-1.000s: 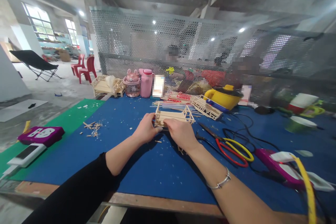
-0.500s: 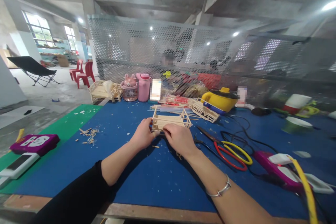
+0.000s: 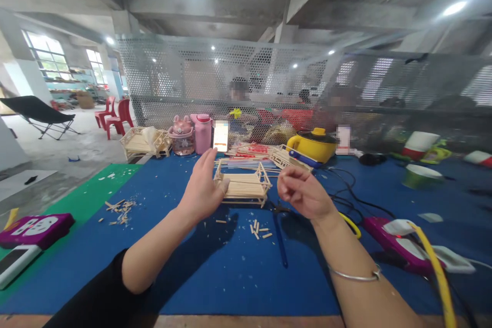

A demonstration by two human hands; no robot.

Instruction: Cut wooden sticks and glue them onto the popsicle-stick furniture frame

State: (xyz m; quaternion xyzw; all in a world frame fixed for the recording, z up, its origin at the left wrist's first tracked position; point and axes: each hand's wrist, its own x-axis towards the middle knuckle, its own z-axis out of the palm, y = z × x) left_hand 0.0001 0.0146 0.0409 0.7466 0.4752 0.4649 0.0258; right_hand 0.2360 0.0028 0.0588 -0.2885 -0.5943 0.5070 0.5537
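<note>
The small stick frame (image 3: pixel 246 184) sits near the middle of the blue worktop (image 3: pixel 154 271), its posts upright; whether its base fully rests on the surface I cannot tell. The left hand (image 3: pixel 203 188) is closed around its left end, thumb lying over the near corner and fingers reaching up along the outer side. The right hand (image 3: pixel 303 192) is off the frame, raised just beyond its right end with fingers curled in and thumb drawn against them; whether a small piece is pinched there cannot be made out. The likeliest trouble is the thin end posts: too firm a squeeze from the left thumb could bend or loosen a joint, and with only one end held, a push on the right end might twist the frame askew. A tiny part could also drop from the right fingertips and be lost among the short stick pieces (image 3: pixel 260 229) scattered in front. The blue-handled tool (image 3: pixel 280 241) lies close to the frame's right near corner and could snag it if the frame slides, while the cables (image 3: pixel 346 179) beyond the right hand might catch a careless sleeve or wrist.
</note>
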